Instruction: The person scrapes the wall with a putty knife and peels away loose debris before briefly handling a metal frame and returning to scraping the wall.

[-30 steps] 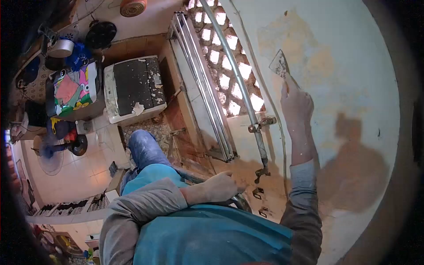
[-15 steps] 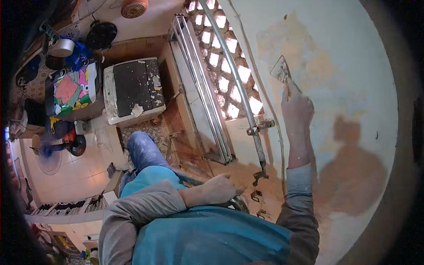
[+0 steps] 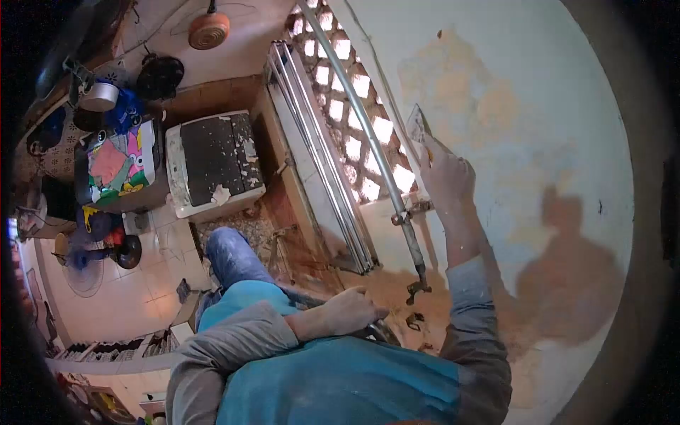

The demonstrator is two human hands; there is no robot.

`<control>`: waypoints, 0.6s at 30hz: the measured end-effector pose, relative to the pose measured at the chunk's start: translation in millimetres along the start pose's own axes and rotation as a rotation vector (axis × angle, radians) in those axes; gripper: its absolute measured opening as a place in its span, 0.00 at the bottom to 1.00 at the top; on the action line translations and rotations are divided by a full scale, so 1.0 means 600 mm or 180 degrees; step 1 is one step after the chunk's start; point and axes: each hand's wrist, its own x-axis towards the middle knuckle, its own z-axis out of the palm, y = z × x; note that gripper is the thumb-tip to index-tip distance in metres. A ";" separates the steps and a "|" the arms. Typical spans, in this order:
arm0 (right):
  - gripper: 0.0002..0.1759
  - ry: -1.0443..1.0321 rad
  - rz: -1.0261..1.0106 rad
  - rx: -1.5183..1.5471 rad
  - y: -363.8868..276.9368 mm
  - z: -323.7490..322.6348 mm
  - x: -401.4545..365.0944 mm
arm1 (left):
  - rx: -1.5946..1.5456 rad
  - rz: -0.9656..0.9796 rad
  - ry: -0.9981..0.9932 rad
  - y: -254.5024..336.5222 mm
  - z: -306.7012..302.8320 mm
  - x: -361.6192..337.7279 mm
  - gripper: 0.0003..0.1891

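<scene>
My right hand [image 3: 452,178] is closed around a small triangular putty knife [image 3: 416,123], raised against the pale wall [image 3: 552,71]. Its blade points up and lies near the cable beside the lattice opening, left of a patch of peeled yellowish paint [image 3: 453,74]. Whether the blade touches the wall is hard to tell. My left hand [image 3: 348,312] is low in front of my body, with its fingers curled in beside a dark curved bar [image 3: 383,331]. What those fingers hold, if anything, is hidden.
A grey metal pipe [image 3: 361,117] crosses the lattice opening [image 3: 354,85], ending in a tap [image 3: 418,289]. Metal rails [image 3: 322,156] lean left of it. Below stands a worn white-and-black appliance [image 3: 216,159]. Pans and a colourful cloth-topped item [image 3: 117,159] are farther left.
My right hand has shifted left with the putty knife, towards the lattice and pipe. The blade has turned and looks narrower. My left hand stays about where it was; the view has tilted slightly.
</scene>
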 end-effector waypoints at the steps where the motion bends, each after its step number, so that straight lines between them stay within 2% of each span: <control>1: 0.19 0.0043 -0.0032 0.0013 -0.003 -0.016 0.004 | 0.0039 -0.0023 0.0032 0.001 -0.009 -0.001 0.18; 3: 0.19 0.0267 0.0296 0.0511 0.000 -0.065 0.005 | 0.0158 0.0098 -0.0084 0.003 -0.016 0.000 0.13; 4: 0.20 0.0340 0.0374 0.0560 0.002 -0.097 0.004 | 0.0145 0.0160 0.0219 -0.011 0.019 0.003 0.10; 7: 0.20 0.0850 0.0597 0.1068 0.036 -0.093 0.025 | 0.0125 0.0314 0.0287 -0.010 0.005 0.001 0.08; 9: 0.21 0.0759 0.0577 0.0881 0.024 -0.115 0.027 | -0.0005 0.0282 0.0206 -0.008 -0.010 0.004 0.09; 11: 0.21 0.1238 0.0600 0.1189 -0.007 -0.104 0.040 | 0.0184 0.0144 -0.0414 -0.009 -0.010 0.008 0.20; 12: 0.21 0.1093 0.0635 0.1075 -0.015 -0.093 0.051 | 0.0187 0.0179 -0.0474 -0.012 -0.005 0.009 0.21; 15: 0.21 0.1216 0.0777 0.1131 -0.042 -0.054 0.092 | 0.0186 0.0253 -0.0323 -0.023 0.017 0.006 0.21; 16: 0.21 0.1344 0.0686 0.0848 -0.053 -0.057 0.100 | 0.0016 0.0311 -0.0226 -0.013 -0.015 0.002 0.20; 18: 0.22 0.1282 0.0671 0.0741 -0.065 -0.061 0.127 | -0.0068 0.0193 -0.0423 -0.023 0.008 0.011 0.19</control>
